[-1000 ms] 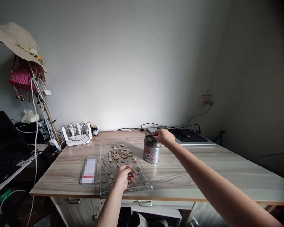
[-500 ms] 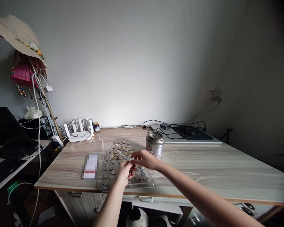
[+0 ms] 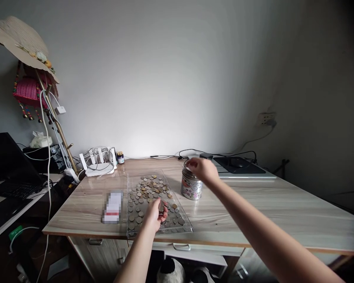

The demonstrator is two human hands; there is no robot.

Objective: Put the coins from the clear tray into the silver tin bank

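- Curled left hand (image 3: 155,216) gripped coins (image 3: 161,207) left of the tin (image 3: 191,190)
- Right hand (image 3: 205,169) hung over the tin, hold unclear
- Left of the tin, a clear tray (image 3: 134,179) bore loose coins (image 3: 150,190)
- Coins looked light, hard, slippery; best rim-pinched

Clear, glossy plastic seen on tray (image 3: 177,229); shiny metal on coins (image 3: 150,190) and printed can (image 3: 191,189); smooth wood grain on desktop (image 3: 283,204).

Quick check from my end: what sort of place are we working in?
Most likely a room in someone's home with a desk area: there is a wood-grain desk, a white router at its back, and a straw hat up on the left.
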